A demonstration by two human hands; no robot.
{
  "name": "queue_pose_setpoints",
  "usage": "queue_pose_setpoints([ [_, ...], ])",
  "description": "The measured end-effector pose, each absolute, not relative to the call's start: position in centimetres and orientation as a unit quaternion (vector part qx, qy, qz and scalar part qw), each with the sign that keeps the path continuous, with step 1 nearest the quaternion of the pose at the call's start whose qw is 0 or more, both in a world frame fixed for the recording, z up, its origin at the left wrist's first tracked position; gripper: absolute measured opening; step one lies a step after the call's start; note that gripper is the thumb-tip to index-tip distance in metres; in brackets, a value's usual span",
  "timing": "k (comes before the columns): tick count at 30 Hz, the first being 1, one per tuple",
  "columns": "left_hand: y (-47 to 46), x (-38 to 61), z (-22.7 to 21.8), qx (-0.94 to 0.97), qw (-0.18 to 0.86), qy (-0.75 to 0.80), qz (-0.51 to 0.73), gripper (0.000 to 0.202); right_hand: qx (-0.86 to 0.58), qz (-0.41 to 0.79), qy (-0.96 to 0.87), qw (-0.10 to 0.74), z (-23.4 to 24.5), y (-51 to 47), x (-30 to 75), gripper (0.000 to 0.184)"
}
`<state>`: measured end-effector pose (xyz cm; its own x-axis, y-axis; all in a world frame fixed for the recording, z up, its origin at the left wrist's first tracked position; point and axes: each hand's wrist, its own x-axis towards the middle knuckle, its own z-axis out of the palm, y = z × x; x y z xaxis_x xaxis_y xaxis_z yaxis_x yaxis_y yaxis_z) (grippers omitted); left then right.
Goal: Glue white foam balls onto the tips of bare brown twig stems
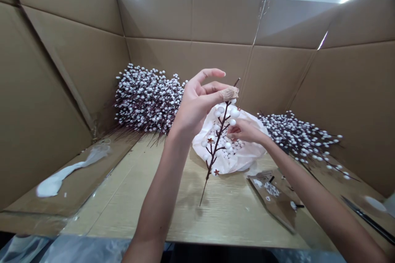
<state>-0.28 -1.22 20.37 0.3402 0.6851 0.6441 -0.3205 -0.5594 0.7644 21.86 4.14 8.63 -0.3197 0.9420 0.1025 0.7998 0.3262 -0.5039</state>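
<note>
My left hand (197,104) pinches an artificial berry stem (218,133) near its top, between a thumb with a tan wrap (230,93) around it and the fingers. The brown stem slants downward, bearing white berries on short twigs and a couple of small reddish-brown stars (210,140). Behind it, my right hand (243,131) dips into an open pale plastic bag (253,154) of loose white berries (227,150). Its fingers are drawn together at the berries; whatever they hold is hidden.
Finished-looking berry stems lie in a large pile (148,98) at back left and a smaller one (296,133) at right. A glue-smeared cardboard piece (273,197), scissors (368,220) and a crumpled white plastic strip (66,174) lie on the table (123,213). Cardboard walls (185,20) enclose it.
</note>
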Motion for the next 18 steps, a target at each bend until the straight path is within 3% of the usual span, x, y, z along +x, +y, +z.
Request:
queue_pose_setpoints([
  [8,-1.5,-0.1,20.4,0.687,0.459,0.134,0.547,0.033,-0.549,0.18,-0.797,0.176,8.2,4.1,21.4,0.011],
  [14,-1.5,-0.1,20.4,0.69,0.462,0.133,0.542,0.035,-0.548,0.184,-0.805,0.132,7.0,3.6,20.1,0.024],
  [18,-1.5,0.0,20.4,0.694,0.46,0.136,0.537,0.035,-0.54,0.196,-0.805,0.152,6.6,3.6,19.5,0.021],
])
